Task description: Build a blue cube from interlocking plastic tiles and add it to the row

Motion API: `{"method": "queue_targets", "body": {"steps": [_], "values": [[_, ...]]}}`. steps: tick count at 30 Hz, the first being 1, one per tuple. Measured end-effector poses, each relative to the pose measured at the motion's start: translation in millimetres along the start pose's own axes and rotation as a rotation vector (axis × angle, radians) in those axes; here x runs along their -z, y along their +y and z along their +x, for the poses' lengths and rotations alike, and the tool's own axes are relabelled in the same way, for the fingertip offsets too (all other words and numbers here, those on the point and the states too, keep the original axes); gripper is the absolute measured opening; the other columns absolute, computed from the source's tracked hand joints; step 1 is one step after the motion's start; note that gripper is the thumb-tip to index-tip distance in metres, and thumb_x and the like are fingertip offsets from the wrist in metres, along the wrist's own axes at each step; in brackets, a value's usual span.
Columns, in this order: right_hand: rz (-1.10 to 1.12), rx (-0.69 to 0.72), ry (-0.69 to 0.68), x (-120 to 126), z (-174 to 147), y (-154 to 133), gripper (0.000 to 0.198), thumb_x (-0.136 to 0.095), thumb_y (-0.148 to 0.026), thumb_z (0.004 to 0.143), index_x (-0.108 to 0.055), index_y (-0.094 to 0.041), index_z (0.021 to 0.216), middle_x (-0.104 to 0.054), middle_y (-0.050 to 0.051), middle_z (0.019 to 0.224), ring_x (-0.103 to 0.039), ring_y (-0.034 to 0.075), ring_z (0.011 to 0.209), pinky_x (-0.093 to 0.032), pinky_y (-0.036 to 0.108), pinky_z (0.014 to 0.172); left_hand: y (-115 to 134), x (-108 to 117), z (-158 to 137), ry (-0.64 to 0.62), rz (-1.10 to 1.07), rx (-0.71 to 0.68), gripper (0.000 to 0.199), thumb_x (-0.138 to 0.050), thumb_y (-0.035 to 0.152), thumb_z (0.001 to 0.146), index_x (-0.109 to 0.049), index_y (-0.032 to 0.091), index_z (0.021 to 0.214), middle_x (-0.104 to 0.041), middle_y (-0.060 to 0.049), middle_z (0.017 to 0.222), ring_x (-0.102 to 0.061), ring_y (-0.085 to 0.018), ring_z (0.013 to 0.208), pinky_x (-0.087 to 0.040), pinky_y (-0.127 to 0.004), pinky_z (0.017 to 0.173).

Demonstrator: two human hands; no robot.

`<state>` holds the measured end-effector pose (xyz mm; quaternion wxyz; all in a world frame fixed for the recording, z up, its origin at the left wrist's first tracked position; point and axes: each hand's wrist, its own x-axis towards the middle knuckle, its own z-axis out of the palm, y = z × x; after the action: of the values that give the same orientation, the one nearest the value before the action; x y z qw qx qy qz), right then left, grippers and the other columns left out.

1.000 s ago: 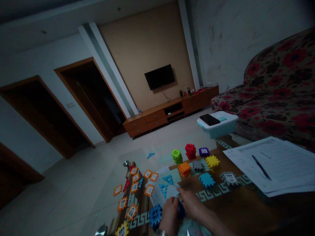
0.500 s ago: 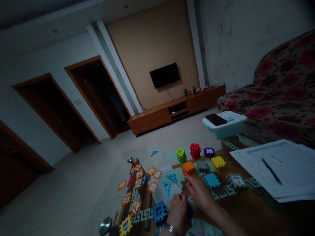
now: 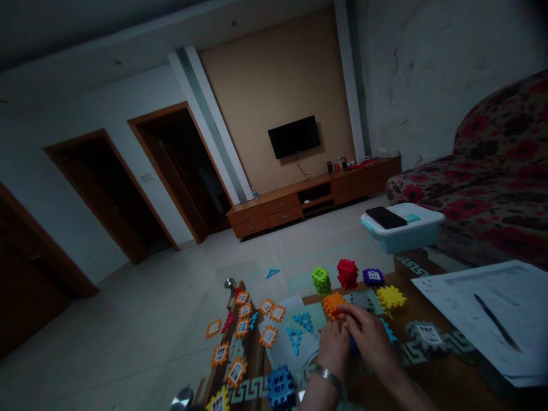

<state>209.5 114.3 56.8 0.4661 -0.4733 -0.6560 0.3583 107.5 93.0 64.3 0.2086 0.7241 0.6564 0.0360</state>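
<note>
My left hand (image 3: 334, 348), with a bracelet at the wrist, is closed beside my right hand. A dark blue toothed block (image 3: 354, 346) shows in part between the two hands; it appears to be in my left hand. Curled fingers of my right hand (image 3: 370, 334) reach over the front edge of a stack of orange toothed plastic pieces (image 3: 332, 304); what they grip is hidden. My right hand partly covers light blue pieces (image 3: 389, 331). Left of the hands, blue triangular pieces (image 3: 294, 340) lie on a paper sheet (image 3: 278, 357).
Green (image 3: 321, 279), red (image 3: 347, 273), purple (image 3: 374, 277) and yellow (image 3: 391, 297) pieces stand farther back. Several orange square pieces (image 3: 269, 336) lie left, near a blue block (image 3: 281, 387). Right are grey pieces (image 3: 428, 334) and papers (image 3: 466, 285) with a pen (image 3: 496, 322).
Both hands have come together, moving right and up to the orange stack. The dark blue block moved along with my left hand. The whole view has shifted slightly.
</note>
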Motion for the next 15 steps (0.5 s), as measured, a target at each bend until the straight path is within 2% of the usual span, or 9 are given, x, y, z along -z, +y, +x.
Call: {"method": "queue_targets", "body": {"steps": [2,4,6,9,11,13,15], "values": [[-0.025,0.037,-0.073,-11.5,-4.1,1.4,0.038,-0.036,-0.021,0.085,-0.072,-0.020,0.099,-0.074,0.011,0.105,-0.069,0.025,0.101,-0.053,0.037,0.092,-7.5,8.0,-24.6,0.021,0.017,0.052,0.062,-0.051,0.018,0.082,-0.042,0.017,0.143,-0.048,-0.014,0.146,-0.042,-0.033,0.132,-0.034,-0.049,0.111],[-0.064,0.087,-0.188,-28.4,-9.2,0.8,0.039,-0.036,-0.016,0.085,-0.071,-0.019,0.101,-0.073,0.011,0.104,-0.068,0.023,0.101,-0.052,0.033,0.092,-23.0,18.9,-55.1,0.028,0.025,0.137,0.072,-0.064,0.016,0.072,-0.047,0.024,0.140,-0.047,-0.008,0.148,-0.040,-0.031,0.134,-0.033,-0.045,0.113],[-0.147,0.122,-0.306,-48.0,-12.7,-2.2,0.040,-0.041,-0.011,0.082,-0.071,-0.020,0.107,-0.071,0.010,0.109,-0.067,0.022,0.104,-0.051,0.031,0.094,-47.0,30.4,-84.8,0.024,0.033,0.287,0.078,-0.069,0.012,0.064,-0.050,0.024,0.138,-0.042,-0.009,0.153,-0.035,-0.030,0.140,-0.031,-0.042,0.115],[-0.393,0.034,-0.403,-74.8,-9.7,-8.9,0.052,-0.056,-0.007,0.072,-0.065,-0.018,0.123,-0.064,0.013,0.125,-0.064,0.026,0.111,-0.049,0.033,0.096,-90.7,43.1,-115.6,0.059,0.056,0.433,0.090,-0.071,0.011,0.059,-0.043,0.020,0.144,-0.036,-0.011,0.157,-0.030,-0.029,0.145,-0.030,-0.040,0.116],[-0.556,-0.083,-0.423,-88.7,-2.6,-12.8,0.062,-0.065,-0.005,0.066,-0.062,-0.016,0.127,-0.060,0.019,0.131,-0.064,0.031,0.112,-0.050,0.035,0.095,-115.2,45.8,-123.5,0.061,0.056,0.443,0.100,-0.075,0.010,0.053,-0.039,0.019,0.146,-0.033,-0.012,0.158,-0.028,-0.028,0.146,-0.028,-0.037,0.117],[-0.612,-0.152,-0.427,-101.2,5.0,-15.6,0.064,-0.068,-0.002,0.060,-0.064,-0.014,0.123,-0.060,0.022,0.130,-0.064,0.034,0.111,-0.050,0.037,0.095,-129.8,43.7,-121.6,0.012,0.052,0.411,0.104,-0.076,0.008,0.052,-0.038,0.020,0.147,-0.032,-0.011,0.160,-0.027,-0.028,0.147,-0.028,-0.036,0.118],[-0.587,-0.158,-0.416,-115.5,9.5,-17.3,0.059,-0.067,-0.001,0.059,-0.067,-0.016,0.115,-0.062,0.019,0.126,-0.063,0.034,0.112,-0.049,0.037,0.095,-134.6,37.9,-112.5,-0.051,0.064,0.382,0.092,-0.067,0.005,0.062,-0.038,0.024,0.147,-0.033,-0.008,0.159,-0.029,-0.025,0.146,-0.030,-0.036,0.116]]}}
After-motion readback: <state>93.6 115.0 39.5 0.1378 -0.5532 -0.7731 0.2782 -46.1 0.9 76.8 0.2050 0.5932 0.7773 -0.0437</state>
